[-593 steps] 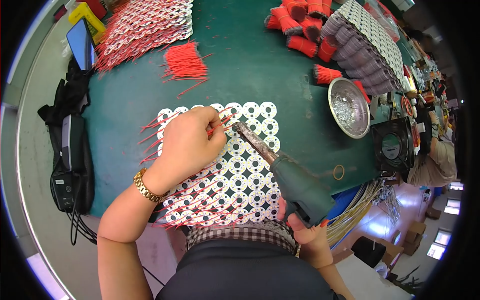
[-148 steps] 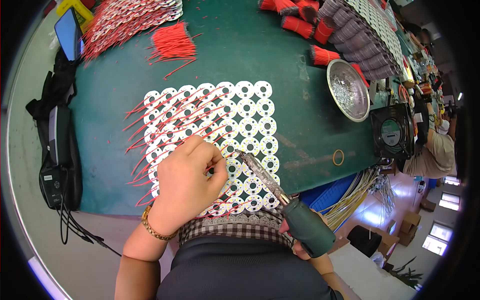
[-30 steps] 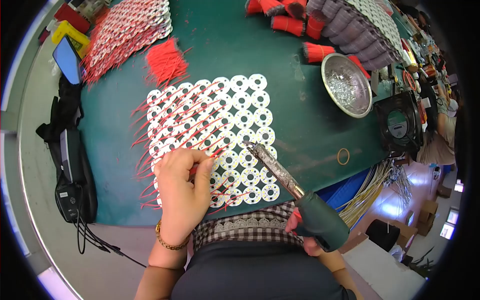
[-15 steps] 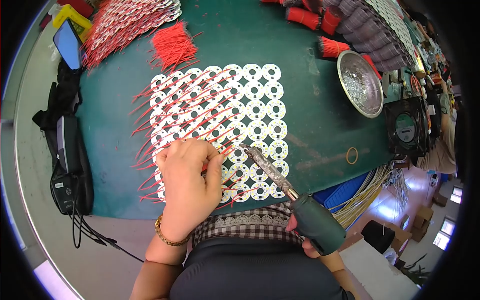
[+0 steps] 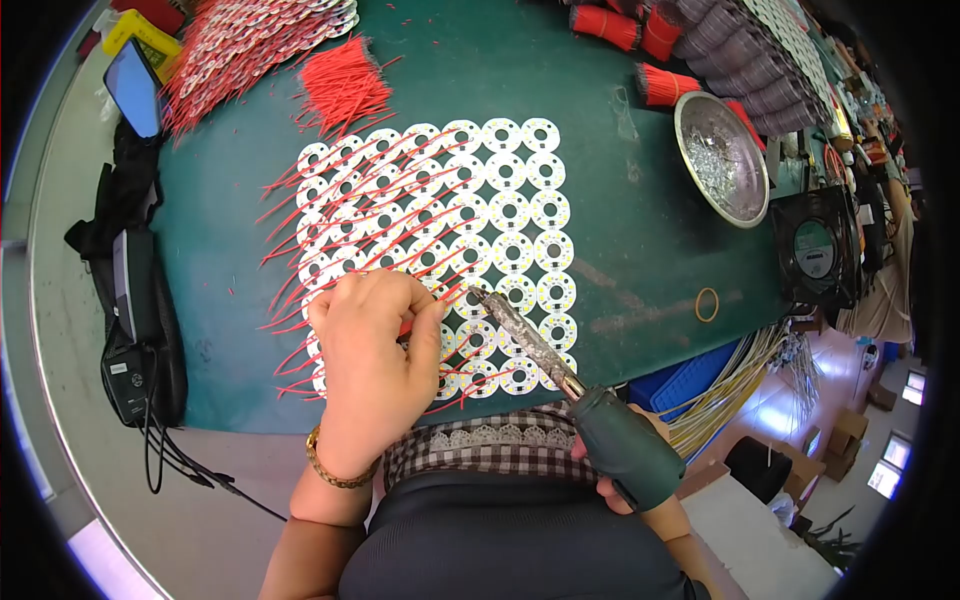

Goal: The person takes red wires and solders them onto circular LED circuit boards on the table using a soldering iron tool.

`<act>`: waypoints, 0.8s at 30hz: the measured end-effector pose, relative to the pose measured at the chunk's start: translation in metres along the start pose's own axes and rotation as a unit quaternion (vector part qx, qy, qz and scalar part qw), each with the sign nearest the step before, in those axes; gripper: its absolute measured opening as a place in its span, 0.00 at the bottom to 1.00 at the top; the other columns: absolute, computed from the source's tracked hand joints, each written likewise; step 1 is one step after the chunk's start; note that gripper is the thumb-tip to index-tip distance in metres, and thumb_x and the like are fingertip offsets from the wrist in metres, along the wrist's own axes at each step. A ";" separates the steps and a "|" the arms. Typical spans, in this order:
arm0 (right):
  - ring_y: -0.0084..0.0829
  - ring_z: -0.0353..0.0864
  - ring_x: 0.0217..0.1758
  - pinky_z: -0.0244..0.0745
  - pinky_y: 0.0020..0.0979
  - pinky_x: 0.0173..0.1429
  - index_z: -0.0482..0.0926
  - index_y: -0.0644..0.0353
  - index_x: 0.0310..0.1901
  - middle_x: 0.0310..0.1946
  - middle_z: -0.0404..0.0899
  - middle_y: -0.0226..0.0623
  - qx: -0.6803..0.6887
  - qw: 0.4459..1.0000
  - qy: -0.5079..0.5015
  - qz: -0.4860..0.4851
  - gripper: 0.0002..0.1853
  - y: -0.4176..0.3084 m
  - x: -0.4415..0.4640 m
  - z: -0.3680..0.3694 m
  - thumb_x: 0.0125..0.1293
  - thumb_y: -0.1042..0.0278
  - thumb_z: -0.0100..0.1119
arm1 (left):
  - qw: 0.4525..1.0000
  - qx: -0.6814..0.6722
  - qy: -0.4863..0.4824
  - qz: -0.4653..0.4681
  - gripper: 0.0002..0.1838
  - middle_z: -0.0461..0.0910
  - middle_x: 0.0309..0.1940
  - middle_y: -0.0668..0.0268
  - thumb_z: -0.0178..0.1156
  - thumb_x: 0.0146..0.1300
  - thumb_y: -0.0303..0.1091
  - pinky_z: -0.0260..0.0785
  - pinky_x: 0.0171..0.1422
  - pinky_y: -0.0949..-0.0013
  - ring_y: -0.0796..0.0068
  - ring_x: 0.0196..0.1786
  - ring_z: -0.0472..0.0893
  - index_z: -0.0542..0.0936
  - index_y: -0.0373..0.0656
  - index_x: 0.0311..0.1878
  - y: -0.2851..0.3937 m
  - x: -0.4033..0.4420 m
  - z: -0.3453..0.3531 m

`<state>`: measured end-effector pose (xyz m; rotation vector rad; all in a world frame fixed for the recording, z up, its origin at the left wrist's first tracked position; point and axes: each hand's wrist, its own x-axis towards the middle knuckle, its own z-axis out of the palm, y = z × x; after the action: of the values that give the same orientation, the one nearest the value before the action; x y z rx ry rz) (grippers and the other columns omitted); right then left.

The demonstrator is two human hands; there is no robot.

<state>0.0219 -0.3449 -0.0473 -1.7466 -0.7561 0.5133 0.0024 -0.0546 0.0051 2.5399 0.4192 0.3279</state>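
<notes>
A panel of round white boards point(image 5: 512, 211) lies on the green table, with red wires running across many of its rings. Over the panel's lower middle, my left hand point(image 5: 375, 345) is closed in a pinch on red wires point(image 5: 452, 291); some of their length is hidden by the fingers. My right hand point(image 5: 612, 492) grips the dark green handle of a soldering iron point(image 5: 625, 445), most of its fingers behind the handle. The iron's tip is at a ring just right of my left fingertips, close to the wire ends.
Loose red wires point(image 5: 343, 85) and stacked wired panels point(image 5: 255, 45) lie at the back left. At right are a metal bowl point(image 5: 722, 160), bundled red wires point(image 5: 668, 86), a rubber band point(image 5: 707, 305) and a black fan point(image 5: 815, 248). A phone point(image 5: 133, 88) stands at left.
Over the last half second the iron's tip has shifted slightly left, closer to my left fingertips. My left hand keeps its pinch on the red wires. The whole view has moved slightly.
</notes>
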 end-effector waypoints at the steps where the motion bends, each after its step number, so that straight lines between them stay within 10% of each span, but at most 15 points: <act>1: 0.42 0.84 0.33 0.77 0.36 0.37 0.81 0.63 0.46 0.37 0.83 0.40 0.002 1.000 0.001 0.018 0.37 -0.005 0.001 0.000 0.50 0.34 0.71 | 1.000 0.000 0.000 0.000 0.06 0.71 0.25 0.70 0.65 0.57 0.27 0.55 0.51 0.64 0.70 0.33 0.69 0.76 0.44 0.30 0.000 0.000 0.000; 9: 0.41 0.83 0.31 0.77 0.34 0.35 0.82 0.61 0.42 0.35 0.82 0.38 0.019 0.995 -0.002 0.101 0.33 -0.016 0.006 -0.002 0.46 0.39 0.76 | 1.000 0.007 0.000 0.005 0.06 0.71 0.24 0.70 0.65 0.57 0.27 0.55 0.52 0.64 0.70 0.33 0.68 0.75 0.44 0.30 0.000 0.000 0.000; 21: 0.39 0.84 0.32 0.77 0.32 0.36 0.82 0.61 0.43 0.38 0.83 0.41 -0.058 0.997 -0.012 -0.050 0.31 0.005 -0.003 -0.006 0.52 0.38 0.71 | 1.000 0.001 0.001 0.000 0.06 0.71 0.25 0.70 0.65 0.57 0.26 0.55 0.52 0.64 0.70 0.33 0.69 0.75 0.44 0.30 0.000 0.000 0.000; 24: 0.39 0.83 0.23 0.74 0.35 0.22 0.82 0.62 0.46 0.35 0.84 0.42 0.346 0.896 -0.014 0.277 0.22 0.000 -0.012 -0.011 0.64 0.49 0.62 | 1.000 -0.008 0.003 0.004 0.06 0.71 0.25 0.70 0.65 0.57 0.26 0.54 0.53 0.64 0.70 0.34 0.69 0.75 0.44 0.30 0.000 0.000 0.000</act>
<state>0.0207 -0.3609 -0.0450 -1.2466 -0.0328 1.0499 0.0021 -0.0543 0.0052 2.5270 0.4080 0.3409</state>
